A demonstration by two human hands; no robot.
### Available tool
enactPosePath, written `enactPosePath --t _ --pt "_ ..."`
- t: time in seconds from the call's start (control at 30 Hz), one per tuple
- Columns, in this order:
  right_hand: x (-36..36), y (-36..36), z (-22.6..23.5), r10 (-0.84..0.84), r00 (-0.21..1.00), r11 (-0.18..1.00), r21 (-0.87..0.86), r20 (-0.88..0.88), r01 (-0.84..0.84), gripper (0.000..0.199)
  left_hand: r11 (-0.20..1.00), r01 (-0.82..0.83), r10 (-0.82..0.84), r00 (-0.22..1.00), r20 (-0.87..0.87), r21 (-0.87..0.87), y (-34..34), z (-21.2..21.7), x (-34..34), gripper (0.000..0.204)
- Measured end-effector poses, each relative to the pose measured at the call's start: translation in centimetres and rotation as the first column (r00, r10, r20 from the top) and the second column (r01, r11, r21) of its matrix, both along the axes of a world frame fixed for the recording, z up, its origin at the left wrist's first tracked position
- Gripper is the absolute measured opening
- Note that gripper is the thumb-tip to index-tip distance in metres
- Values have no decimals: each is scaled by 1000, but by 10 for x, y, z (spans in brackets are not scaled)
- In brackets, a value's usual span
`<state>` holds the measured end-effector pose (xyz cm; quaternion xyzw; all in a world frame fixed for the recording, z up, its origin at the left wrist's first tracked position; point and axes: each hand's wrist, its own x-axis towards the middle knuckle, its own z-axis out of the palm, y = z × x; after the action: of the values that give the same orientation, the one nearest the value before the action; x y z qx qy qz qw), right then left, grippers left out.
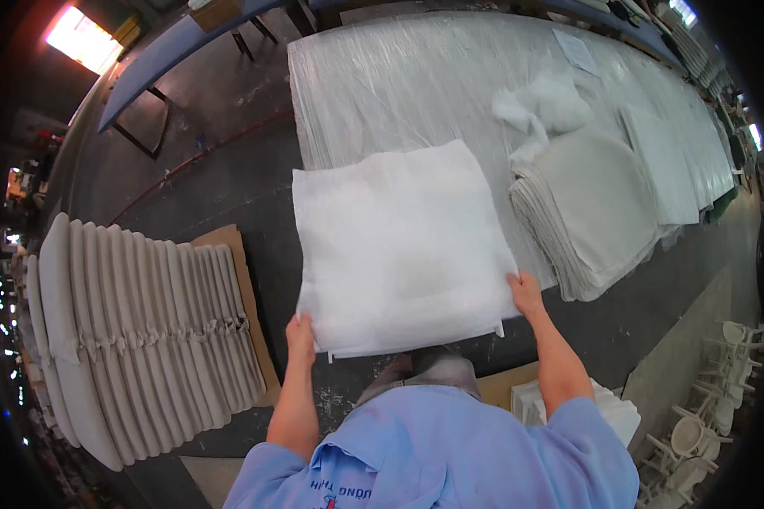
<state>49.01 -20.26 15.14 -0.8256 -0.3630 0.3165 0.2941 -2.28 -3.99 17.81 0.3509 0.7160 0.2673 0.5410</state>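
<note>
A white, soft, roughly square padded sheet (399,229) spans the space in front of my body, its near edge folded or thick. At its near left corner my left hand (300,339) is closed on the edge. My right hand (526,293) grips the right edge near the near corner, thumb on top. Small white strips stick out below both near corners. What lies beneath the sheet is hidden. Right of it, a stack of beige fabric covers (598,204) rests on the plastic-wrapped surface (382,93).
Stuffed beige cushions (153,331) stand in a row at the left beside cardboard (250,314). White fluffy filling (552,102) and flat white sheets (662,161) lie at the far right. A blue-topped table (174,51) stands far left; white stools (692,437) sit near right.
</note>
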Motion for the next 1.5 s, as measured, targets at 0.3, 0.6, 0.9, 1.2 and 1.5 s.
enactPosePath --t 0.3,0.6,0.9,1.2,1.5 --pt "7 111 20 -152 966 967 -234 -210 101 47 919 344 -344 938 36 -192 107 34 51 29" --pt "6 98 -11 -257 963 964 95 78 250 46 973 95 28 859 -512 212 110 -4 35 33" --pt "6 76 27 -213 895 961 -251 -391 119 39 978 147 -123 979 163 -145 78 14 18 36" --pt "-24 9 10 -315 921 943 37 -229 331 39 980 -31 89 952 293 -198 9 27 2 43" --pt "-42 -6 3 -313 929 950 -58 -197 308 41 958 115 -102 993 61 -261 -14 17 -4 18"
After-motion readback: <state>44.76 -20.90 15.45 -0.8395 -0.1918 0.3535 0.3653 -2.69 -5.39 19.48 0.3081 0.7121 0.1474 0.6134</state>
